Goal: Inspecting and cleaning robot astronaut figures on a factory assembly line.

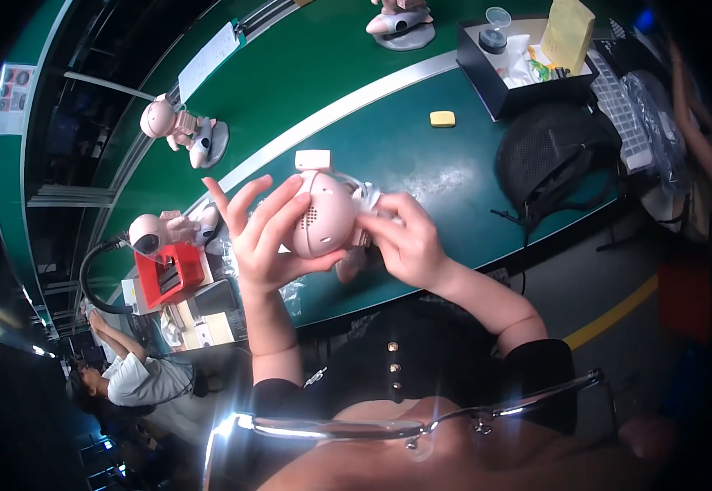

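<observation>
A pink astronaut figure (329, 214) is held above the green table, its round head with a patch of small holes turned up. My left hand (267, 233) clasps the head from the left, thumb below, with some fingers raised off it. My right hand (409, 241) is closed at the figure's right side, fingertips pinched on a crumpled whitish piece (364, 195); whether it is cloth or film I cannot tell. Most of the figure's body is hidden under its head and my hands. A small white block (313, 159) shows just beyond the head.
Similar figures stand at far left (177, 124), at left beside a red holder (172, 274), and at the far edge (401, 24). A yellow block (442, 119), a black box (491, 94) of supplies, a black mesh bag (544, 168) and a keyboard (617, 106) lie rightward. Another person (143, 380) works at lower left.
</observation>
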A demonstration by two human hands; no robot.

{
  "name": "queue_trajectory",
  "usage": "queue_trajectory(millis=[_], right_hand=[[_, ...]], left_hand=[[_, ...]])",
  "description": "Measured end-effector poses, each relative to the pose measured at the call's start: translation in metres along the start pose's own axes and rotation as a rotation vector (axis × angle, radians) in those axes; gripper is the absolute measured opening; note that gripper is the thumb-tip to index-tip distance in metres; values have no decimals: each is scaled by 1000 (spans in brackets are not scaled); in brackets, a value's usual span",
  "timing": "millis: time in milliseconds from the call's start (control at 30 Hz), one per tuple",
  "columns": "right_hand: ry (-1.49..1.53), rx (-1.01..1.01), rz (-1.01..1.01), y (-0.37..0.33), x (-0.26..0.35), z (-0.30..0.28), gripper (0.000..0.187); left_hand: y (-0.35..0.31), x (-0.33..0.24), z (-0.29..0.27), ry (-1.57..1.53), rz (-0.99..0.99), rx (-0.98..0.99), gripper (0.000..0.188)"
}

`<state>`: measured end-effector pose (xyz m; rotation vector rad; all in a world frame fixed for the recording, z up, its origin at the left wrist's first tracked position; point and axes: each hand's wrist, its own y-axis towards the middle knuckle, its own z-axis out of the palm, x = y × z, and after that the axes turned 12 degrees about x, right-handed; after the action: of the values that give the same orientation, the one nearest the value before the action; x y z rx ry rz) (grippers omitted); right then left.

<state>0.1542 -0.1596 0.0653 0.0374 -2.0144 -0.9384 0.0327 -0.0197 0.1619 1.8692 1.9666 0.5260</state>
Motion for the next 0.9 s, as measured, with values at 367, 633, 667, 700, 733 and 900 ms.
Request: queue_trajectory(millis=[367, 633, 667, 700, 733, 900], right_hand=[[314, 167, 132, -32, -17, -4, 18], [1348, -125, 764, -24, -6, 17, 33], [1400, -124, 844, -26, -3, 15, 32], [1449, -124, 927, -28, -1, 13, 30], [1475, -138, 953, -28, 2, 12, 28], [1520, 392, 878, -48, 8, 13, 30]], left_hand=[[-1, 0, 0, -2, -10, 40, 62], [1, -4, 0, -12, -5, 49, 62], [-1, -5, 0, -8, 5, 50, 63], [-4, -6, 1, -6, 13, 49, 63], [-5, -9, -1, 9, -7, 53, 62], [-6, -6, -1, -38, -14, 52, 65]])
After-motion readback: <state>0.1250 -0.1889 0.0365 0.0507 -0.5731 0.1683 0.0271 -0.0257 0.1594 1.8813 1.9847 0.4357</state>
